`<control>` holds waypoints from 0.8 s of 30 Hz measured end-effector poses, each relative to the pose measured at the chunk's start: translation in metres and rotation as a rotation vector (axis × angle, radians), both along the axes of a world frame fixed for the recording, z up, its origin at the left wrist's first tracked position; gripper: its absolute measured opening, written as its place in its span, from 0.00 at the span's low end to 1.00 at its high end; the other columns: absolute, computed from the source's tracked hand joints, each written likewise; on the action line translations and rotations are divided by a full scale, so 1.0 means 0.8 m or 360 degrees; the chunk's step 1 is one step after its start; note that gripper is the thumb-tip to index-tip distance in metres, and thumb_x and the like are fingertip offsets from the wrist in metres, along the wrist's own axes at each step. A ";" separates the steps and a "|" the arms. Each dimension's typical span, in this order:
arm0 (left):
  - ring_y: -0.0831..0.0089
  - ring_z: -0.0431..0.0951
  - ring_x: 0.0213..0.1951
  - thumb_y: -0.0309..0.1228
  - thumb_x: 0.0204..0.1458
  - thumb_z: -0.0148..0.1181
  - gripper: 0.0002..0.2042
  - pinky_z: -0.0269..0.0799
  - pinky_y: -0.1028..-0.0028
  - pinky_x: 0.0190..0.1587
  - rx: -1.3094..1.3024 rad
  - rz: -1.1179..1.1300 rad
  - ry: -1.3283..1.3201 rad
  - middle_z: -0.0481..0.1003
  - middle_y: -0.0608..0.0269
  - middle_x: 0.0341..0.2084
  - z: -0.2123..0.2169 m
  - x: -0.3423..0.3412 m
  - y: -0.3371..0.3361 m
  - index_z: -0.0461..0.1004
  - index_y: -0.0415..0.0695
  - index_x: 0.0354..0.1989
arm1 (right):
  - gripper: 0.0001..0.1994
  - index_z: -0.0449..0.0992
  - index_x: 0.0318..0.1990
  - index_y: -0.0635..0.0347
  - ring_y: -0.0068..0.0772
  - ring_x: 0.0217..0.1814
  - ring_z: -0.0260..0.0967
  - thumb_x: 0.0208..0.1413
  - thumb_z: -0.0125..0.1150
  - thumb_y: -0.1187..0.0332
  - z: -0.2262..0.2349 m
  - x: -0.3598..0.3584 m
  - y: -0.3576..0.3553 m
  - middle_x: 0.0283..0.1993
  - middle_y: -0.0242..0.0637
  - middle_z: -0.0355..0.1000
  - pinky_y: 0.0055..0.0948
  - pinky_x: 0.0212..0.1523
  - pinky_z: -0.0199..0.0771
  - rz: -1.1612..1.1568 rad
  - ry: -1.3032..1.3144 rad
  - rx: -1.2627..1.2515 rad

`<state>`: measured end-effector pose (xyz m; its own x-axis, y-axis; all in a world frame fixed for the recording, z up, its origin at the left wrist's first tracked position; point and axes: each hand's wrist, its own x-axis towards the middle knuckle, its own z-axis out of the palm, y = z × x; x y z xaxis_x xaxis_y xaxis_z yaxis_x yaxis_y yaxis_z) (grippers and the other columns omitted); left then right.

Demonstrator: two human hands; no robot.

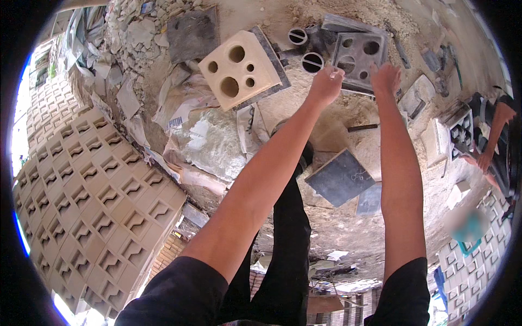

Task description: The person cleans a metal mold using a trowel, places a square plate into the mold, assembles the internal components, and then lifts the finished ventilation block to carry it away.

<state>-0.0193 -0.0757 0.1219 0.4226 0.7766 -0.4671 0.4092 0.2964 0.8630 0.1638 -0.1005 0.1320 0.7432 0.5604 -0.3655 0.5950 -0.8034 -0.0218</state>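
The left hand point(326, 84) and right hand point(385, 77) reached the grey mould point(359, 54), which had four holes; both grips were hard to make out; two slotted discs point(312, 62) lay just left of it.

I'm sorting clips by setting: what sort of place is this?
Probably an outdoor yard where decorative concrete blocks are cast: a cream holed block, a grey metal mould by both hands, and stacked patterned blocks on sandy ground.

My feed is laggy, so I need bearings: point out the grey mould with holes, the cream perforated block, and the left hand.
grey mould point(359, 57): head view, on its top face between the holes.
cream perforated block point(239, 68): head view, middle of its face.
left hand point(326, 86): head view, back of the hand.
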 end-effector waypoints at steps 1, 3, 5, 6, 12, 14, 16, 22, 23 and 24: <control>0.66 0.77 0.35 0.38 0.56 0.50 0.15 0.68 0.66 0.37 0.0001 0.0036 0.0008 0.78 0.53 0.30 -0.003 -0.010 0.000 0.76 0.38 0.39 | 0.22 0.69 0.49 0.66 0.50 0.57 0.65 0.55 0.56 0.56 0.000 -0.003 0.000 0.54 0.55 0.66 0.46 0.55 0.64 0.0100 -0.0024 -0.0167; 0.66 0.76 0.34 0.39 0.57 0.50 0.15 0.69 0.66 0.37 -0.0025 0.0031 -0.0004 0.78 0.54 0.30 0.004 -0.012 -0.004 0.75 0.38 0.37 | 0.23 0.68 0.51 0.65 0.49 0.60 0.61 0.55 0.55 0.56 -0.005 -0.007 -0.014 0.58 0.53 0.63 0.46 0.57 0.62 0.0201 -0.0179 -0.0160; 0.66 0.76 0.32 0.39 0.57 0.50 0.16 0.69 0.67 0.36 -0.0058 0.0025 -0.0015 0.77 0.54 0.30 0.013 -0.019 -0.012 0.75 0.38 0.36 | 0.23 0.66 0.53 0.65 0.49 0.63 0.58 0.56 0.54 0.57 -0.008 -0.010 -0.025 0.60 0.52 0.60 0.47 0.58 0.59 0.0233 -0.0255 -0.0139; 0.67 0.76 0.32 0.40 0.57 0.50 0.16 0.69 0.67 0.36 -0.0059 0.0038 -0.0006 0.77 0.54 0.29 0.018 -0.025 -0.013 0.75 0.38 0.36 | 0.24 0.65 0.55 0.64 0.50 0.64 0.56 0.56 0.54 0.57 -0.008 -0.011 -0.027 0.61 0.52 0.59 0.48 0.58 0.58 0.0214 -0.0254 -0.0116; 0.70 0.75 0.29 0.40 0.57 0.51 0.15 0.69 0.71 0.33 -0.0118 0.0088 -0.0074 0.77 0.57 0.29 0.050 -0.086 -0.053 0.74 0.39 0.38 | 0.28 0.58 0.59 0.67 0.58 0.64 0.53 0.54 0.53 0.60 0.008 -0.078 -0.074 0.62 0.57 0.56 0.56 0.61 0.51 0.0583 0.0017 0.0508; 0.70 0.76 0.30 0.37 0.56 0.51 0.13 0.71 0.71 0.34 0.0538 -0.0196 0.0159 0.77 0.58 0.31 0.042 -0.141 -0.082 0.73 0.39 0.40 | 0.28 0.58 0.58 0.68 0.59 0.64 0.52 0.53 0.54 0.60 -0.002 -0.125 -0.114 0.61 0.58 0.56 0.58 0.61 0.50 0.0693 0.0069 0.0535; 0.66 0.77 0.34 0.32 0.56 0.50 0.10 0.72 0.69 0.36 0.0800 -0.0368 0.0287 0.77 0.56 0.33 0.044 -0.208 -0.117 0.74 0.40 0.38 | 0.26 0.61 0.55 0.68 0.58 0.61 0.55 0.52 0.55 0.61 0.015 -0.179 -0.146 0.56 0.58 0.61 0.54 0.58 0.54 0.0615 0.0220 0.0555; 0.75 0.76 0.32 0.56 0.58 0.41 0.27 0.71 0.71 0.35 -0.0948 0.0834 -0.0189 0.77 0.62 0.30 0.111 -0.356 -0.141 0.75 0.43 0.38 | 0.13 0.72 0.39 0.62 0.50 0.40 0.72 0.52 0.57 0.62 0.050 -0.222 -0.198 0.35 0.48 0.75 0.44 0.46 0.68 0.0435 0.0728 0.0390; 0.74 0.76 0.32 0.57 0.59 0.38 0.29 0.73 0.69 0.33 -0.0830 0.0828 -0.0052 0.77 0.62 0.30 0.113 -0.385 -0.139 0.75 0.43 0.38 | 0.12 0.73 0.37 0.62 0.48 0.38 0.74 0.52 0.57 0.62 0.042 -0.231 -0.208 0.33 0.47 0.75 0.44 0.43 0.70 0.0538 0.0728 0.0463; 0.73 0.77 0.32 0.57 0.60 0.36 0.29 0.73 0.69 0.32 -0.0839 0.0886 -0.0022 0.77 0.61 0.30 0.119 -0.402 -0.133 0.75 0.42 0.39 | 0.12 0.73 0.36 0.62 0.45 0.36 0.74 0.53 0.57 0.61 0.053 -0.234 -0.204 0.32 0.45 0.75 0.42 0.40 0.70 0.0461 0.0889 0.0345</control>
<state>-0.3412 -0.1818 0.2175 0.0427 0.5525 -0.8324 0.0691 0.8295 0.5541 -0.0233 -0.2636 0.1740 0.2833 0.8130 -0.5086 0.6387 -0.5556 -0.5324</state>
